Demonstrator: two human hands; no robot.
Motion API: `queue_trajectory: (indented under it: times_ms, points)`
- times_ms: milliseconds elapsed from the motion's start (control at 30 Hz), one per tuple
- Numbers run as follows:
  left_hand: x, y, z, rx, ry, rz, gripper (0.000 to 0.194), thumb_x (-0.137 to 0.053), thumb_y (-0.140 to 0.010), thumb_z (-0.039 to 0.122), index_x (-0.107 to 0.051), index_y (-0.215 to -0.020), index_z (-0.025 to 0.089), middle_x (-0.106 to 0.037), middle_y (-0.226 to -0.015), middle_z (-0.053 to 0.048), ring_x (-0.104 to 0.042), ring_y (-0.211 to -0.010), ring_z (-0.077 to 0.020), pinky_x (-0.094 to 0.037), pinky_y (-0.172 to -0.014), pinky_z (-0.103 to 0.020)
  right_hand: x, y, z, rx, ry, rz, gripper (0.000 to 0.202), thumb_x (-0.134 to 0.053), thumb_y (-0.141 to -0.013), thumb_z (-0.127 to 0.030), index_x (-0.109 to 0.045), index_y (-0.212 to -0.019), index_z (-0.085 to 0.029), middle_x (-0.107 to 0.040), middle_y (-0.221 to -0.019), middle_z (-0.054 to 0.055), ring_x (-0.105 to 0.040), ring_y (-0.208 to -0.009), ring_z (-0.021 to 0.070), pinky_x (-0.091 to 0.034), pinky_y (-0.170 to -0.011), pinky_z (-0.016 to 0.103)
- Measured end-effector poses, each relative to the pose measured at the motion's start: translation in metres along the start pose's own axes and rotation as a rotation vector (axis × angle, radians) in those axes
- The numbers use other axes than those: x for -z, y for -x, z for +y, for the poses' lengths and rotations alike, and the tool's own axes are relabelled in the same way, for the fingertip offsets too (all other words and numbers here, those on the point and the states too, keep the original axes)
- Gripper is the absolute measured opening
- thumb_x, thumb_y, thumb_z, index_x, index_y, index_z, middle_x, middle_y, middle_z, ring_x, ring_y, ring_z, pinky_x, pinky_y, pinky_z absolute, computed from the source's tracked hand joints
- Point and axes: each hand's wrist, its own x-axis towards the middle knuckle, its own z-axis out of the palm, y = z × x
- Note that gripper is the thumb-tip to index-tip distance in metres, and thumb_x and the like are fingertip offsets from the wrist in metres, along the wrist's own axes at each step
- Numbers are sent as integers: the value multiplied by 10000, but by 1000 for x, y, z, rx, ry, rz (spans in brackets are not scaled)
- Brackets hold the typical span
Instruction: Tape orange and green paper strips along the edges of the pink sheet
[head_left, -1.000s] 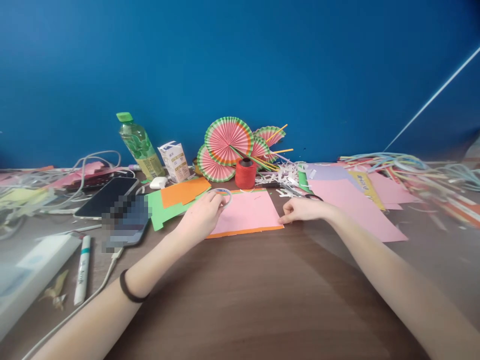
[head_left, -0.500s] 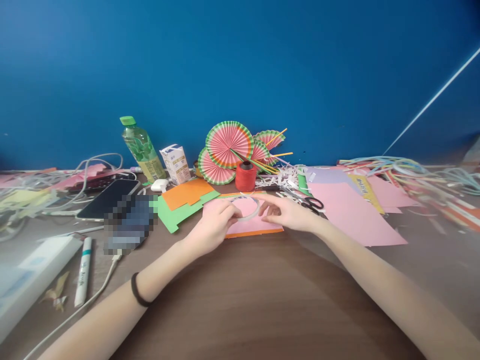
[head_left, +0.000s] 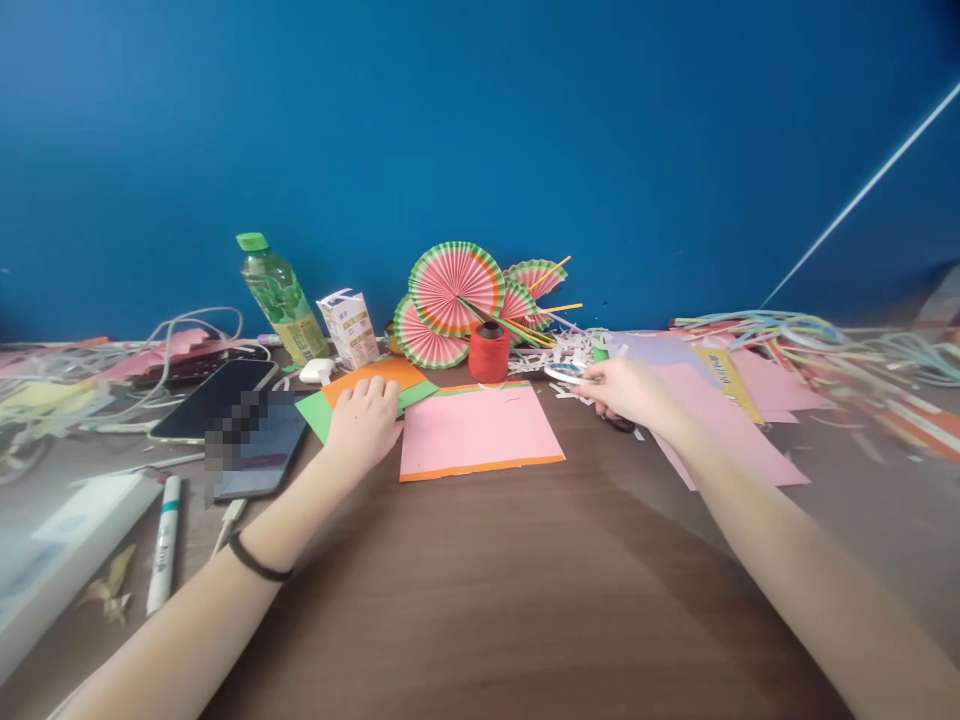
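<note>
My left hand point(head_left: 365, 418) rests over an orange sheet point(head_left: 386, 376) and a green sheet point(head_left: 313, 414), its fingers reaching forward across them. Whether it grips an edge is hidden under the palm. Between the hands lies a pink sheet point(head_left: 480, 430), edged by an orange strip point(head_left: 480, 468) at the near side. At the right, my right hand point(head_left: 626, 392) pinches a clear roll of tape point(head_left: 564, 374) by its near side, low above white paper scraps. Scissors point(head_left: 619, 424) lie mostly hidden beneath that hand.
A red thread spool point(head_left: 490, 355) stands before several pleated paper fans point(head_left: 456, 290). At the left are a green bottle point(head_left: 281, 300), a small carton point(head_left: 349, 328), phones point(head_left: 217, 400) and a marker point(head_left: 164, 545). Pink sheets point(head_left: 720, 430) lie at the right; a blue wall point(head_left: 480, 130) rises behind.
My hands have moved apart. The right carried the roll of tape rightward to the scraps; the left let go of it and moved left onto the orange and green sheets.
</note>
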Motion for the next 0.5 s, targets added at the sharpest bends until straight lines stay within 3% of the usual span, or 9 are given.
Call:
queue_trajectory:
  times_ms: [200,367,500]
  points:
    - [2,-4,-7,16,-23,37,207,-351,-793,164,-558,-792,151,-596,-806,-123,-570,-827,-268,-400,-637,-331,-3,-15,25,-172,170,112,280,-490,-709,-434,-607,-630,-191,-607,-576,70,-566,-600,213,-304,-481,261]
    - [33,-6,-15,331,112,72,228,-372,-804,282,-533,-914,163,-620,-732,-74,-597,-688,-235,-383,-549,-275,-2,-20,39,-233,157,124,275,-511,-689,-431,-598,-752,-177,-613,-642,88,-571,-646,227,-318,-496,263]
    - [59,-2,-24,429,316,189,197,-394,-802,283,-505,-937,192,-637,-733,-40,-574,-625,-197,-390,-597,-281,4,-20,44,-275,83,2,377,-542,-664,-304,-487,-1006,-158,-594,-583,33,-547,-550,191,-331,-481,255]
